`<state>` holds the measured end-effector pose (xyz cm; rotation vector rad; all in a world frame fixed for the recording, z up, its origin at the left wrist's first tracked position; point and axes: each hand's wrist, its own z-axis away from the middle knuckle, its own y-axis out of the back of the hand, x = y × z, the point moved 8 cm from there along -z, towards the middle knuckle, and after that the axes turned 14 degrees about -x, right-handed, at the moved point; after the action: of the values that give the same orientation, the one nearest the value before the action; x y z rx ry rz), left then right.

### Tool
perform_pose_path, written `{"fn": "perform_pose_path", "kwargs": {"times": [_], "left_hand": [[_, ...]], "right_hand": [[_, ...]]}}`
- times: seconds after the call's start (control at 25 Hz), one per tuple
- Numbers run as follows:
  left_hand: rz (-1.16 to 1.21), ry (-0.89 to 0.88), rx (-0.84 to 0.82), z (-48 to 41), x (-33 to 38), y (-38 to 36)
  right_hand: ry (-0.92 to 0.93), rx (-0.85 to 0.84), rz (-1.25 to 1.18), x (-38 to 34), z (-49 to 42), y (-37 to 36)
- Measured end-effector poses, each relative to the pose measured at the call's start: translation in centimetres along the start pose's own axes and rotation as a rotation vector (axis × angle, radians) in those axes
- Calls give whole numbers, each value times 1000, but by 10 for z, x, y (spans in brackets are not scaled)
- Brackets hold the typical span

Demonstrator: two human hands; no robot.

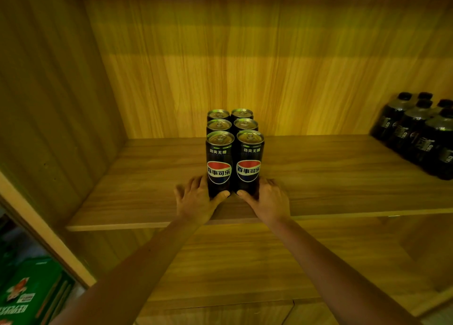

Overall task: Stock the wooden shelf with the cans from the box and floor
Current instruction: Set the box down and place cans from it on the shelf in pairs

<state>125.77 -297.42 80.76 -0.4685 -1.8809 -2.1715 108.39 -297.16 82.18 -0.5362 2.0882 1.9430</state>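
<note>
On the wooden shelf, six cans upright, left hand and right hand fingers clasping front pair, bottles far right.

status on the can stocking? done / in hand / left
Done: four black cans stand in two columns at the back of the wooden shelf. In hand: left hand and right hand each grip a front can, completing six. Left: unclear; the box and floor cans are out of view.
</note>
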Motion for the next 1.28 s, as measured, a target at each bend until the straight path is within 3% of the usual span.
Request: {"fn": "perform_pose_path", "kwargs": {"times": [0.2,0.48,0.64,0.96,1.28], "left_hand": [[-60,5,-49,5,0,9],[-209,-33,109,59,10,93],[-241,-48,99,96,21,111],[-282,-36,75,173,13,86],[-191,44,118,239,-35,3]], "right_hand": [[-22,-60,52,-3,8,10],[39,28,236,-29,41,95],[120,-34,263,-59,71,109],[231,-134,252,-90,138,85],[355,-190,246,-87,202,-3]]}}
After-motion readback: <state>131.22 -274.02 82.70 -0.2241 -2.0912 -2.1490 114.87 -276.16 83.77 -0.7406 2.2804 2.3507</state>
